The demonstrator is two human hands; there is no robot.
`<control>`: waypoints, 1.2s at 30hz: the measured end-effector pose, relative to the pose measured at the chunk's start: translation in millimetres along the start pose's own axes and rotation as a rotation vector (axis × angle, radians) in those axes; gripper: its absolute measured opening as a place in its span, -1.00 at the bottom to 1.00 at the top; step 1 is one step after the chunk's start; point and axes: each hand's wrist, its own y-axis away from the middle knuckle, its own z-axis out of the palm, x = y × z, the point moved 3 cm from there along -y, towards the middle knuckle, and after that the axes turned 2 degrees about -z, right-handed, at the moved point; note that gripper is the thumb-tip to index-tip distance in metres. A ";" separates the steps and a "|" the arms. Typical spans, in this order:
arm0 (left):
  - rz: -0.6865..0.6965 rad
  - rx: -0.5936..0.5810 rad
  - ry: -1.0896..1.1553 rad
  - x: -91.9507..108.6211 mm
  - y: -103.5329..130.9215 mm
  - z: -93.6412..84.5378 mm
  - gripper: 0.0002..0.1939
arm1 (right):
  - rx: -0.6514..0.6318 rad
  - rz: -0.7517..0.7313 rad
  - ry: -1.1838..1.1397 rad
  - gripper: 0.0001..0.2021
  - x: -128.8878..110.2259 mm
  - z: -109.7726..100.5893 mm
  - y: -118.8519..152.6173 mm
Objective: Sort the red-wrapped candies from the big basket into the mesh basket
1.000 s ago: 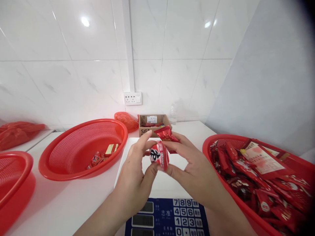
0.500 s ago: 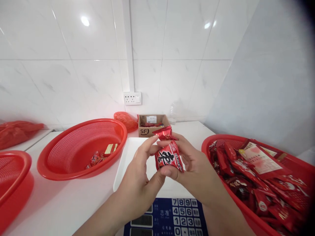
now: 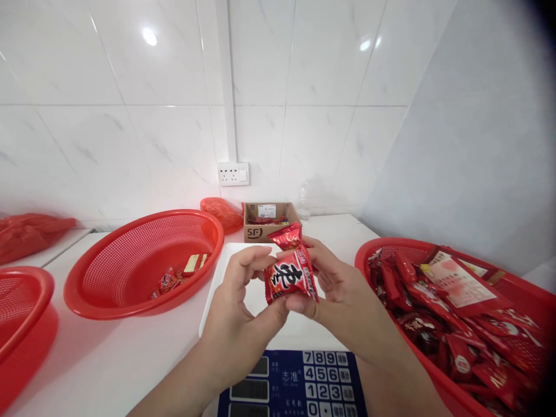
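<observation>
Between my hands, above a white weighing scale (image 3: 286,333), is a small red snack packet (image 3: 290,277) with bold black lettering. My right hand (image 3: 336,284) grips it between thumb and fingers from the right. My left hand (image 3: 245,295) is curled on the other side, with its thumb and fingertips on the packet's left and lower edges. Behind it, a second shiny red packet (image 3: 286,236) sticks up by the right fingers, partly hidden. Below my wrists lies the scale's blue keypad panel (image 3: 290,385).
A red basket (image 3: 365,249) heaped with red packets stands at right. Another red basket (image 3: 99,266) at left holds a few packets. A cardboard box (image 3: 271,231) and a red plastic bag (image 3: 222,214) sit by the tiled wall. Part of a third basket (image 3: 26,301) shows at far left.
Both hands and the packets have shifted slightly left. The front packet is turned a little, and the left fingers are spread wider along its upper left side.
</observation>
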 end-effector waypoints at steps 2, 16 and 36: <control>-0.012 0.006 -0.017 -0.1 1.1 -2.6 -0.52 | 0.009 -0.019 0.015 -0.72 -2.6 -2.4 -0.9; -0.020 0.006 -0.020 4.3 1.4 -3.0 -0.55 | 0.023 -0.055 -0.026 -0.62 1.7 -2.4 0.3; 0.092 0.084 -0.226 14.5 -0.7 -3.1 -0.70 | 0.021 -0.130 -0.059 -0.86 2.3 -1.5 -1.5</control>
